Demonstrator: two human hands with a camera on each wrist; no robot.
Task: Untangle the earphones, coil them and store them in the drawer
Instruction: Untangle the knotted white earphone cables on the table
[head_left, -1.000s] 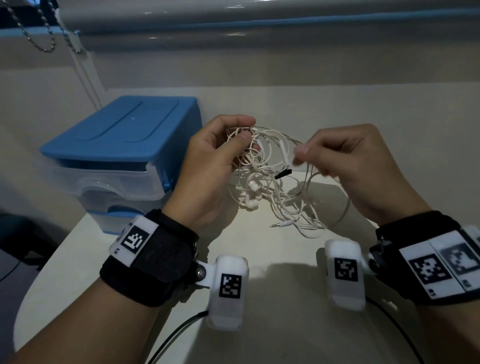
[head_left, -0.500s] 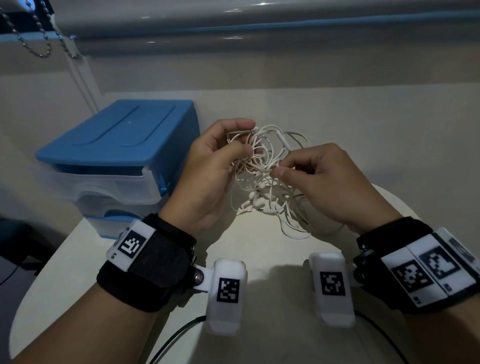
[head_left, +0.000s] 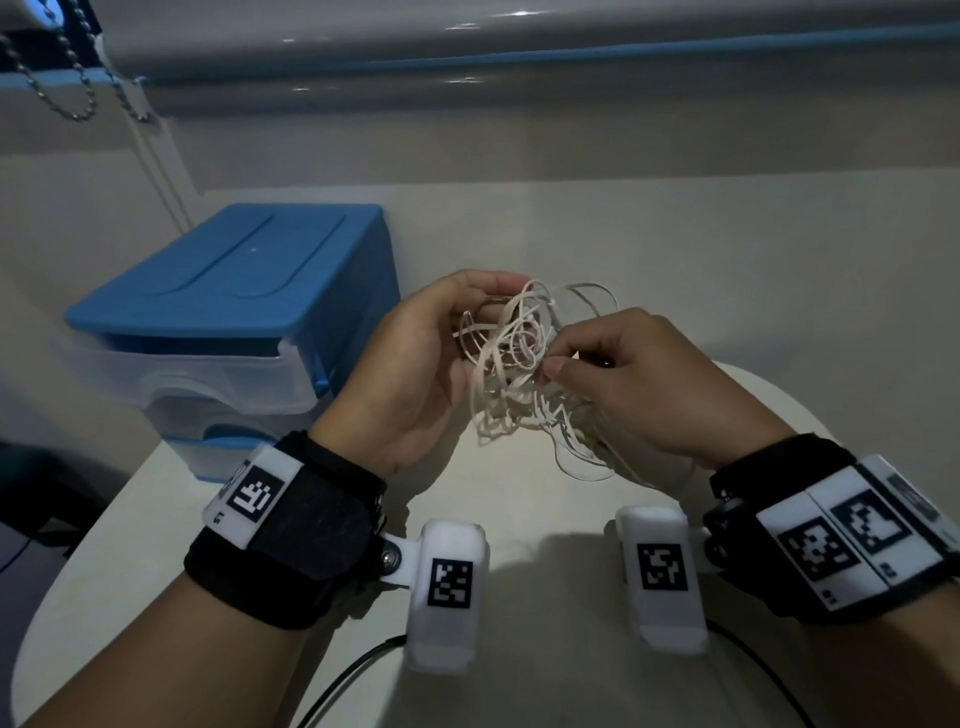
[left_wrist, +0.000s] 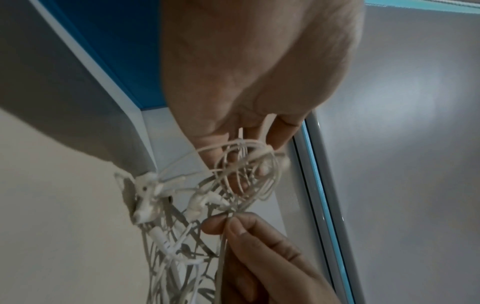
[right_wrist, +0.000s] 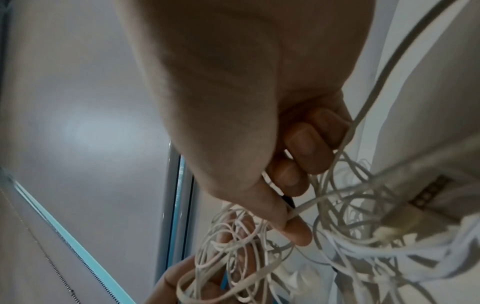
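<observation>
A tangle of white earphones (head_left: 519, 364) hangs in the air between both hands above the white table (head_left: 519, 519). My left hand (head_left: 415, 364) holds the upper loops of the earphones (left_wrist: 241, 170) with curled fingers. My right hand (head_left: 623, 384) pinches one strand of the earphones (right_wrist: 298, 211) between thumb and forefinger, its other fingers curled over more cable. Earbuds (left_wrist: 145, 197) dangle low in the bundle. The blue drawer unit (head_left: 234, 312) stands to the left, its clear drawers pushed in.
Bead chains of a blind (head_left: 78, 78) hang at the upper left. A window sill and wall (head_left: 571, 130) run along the back. Black cables (head_left: 353, 675) trail from the wrist cameras over the table's near edge.
My right hand moved left from the outer strands into the middle of the tangle and now pinches a strand there. The bundle has bunched closer between both hands.
</observation>
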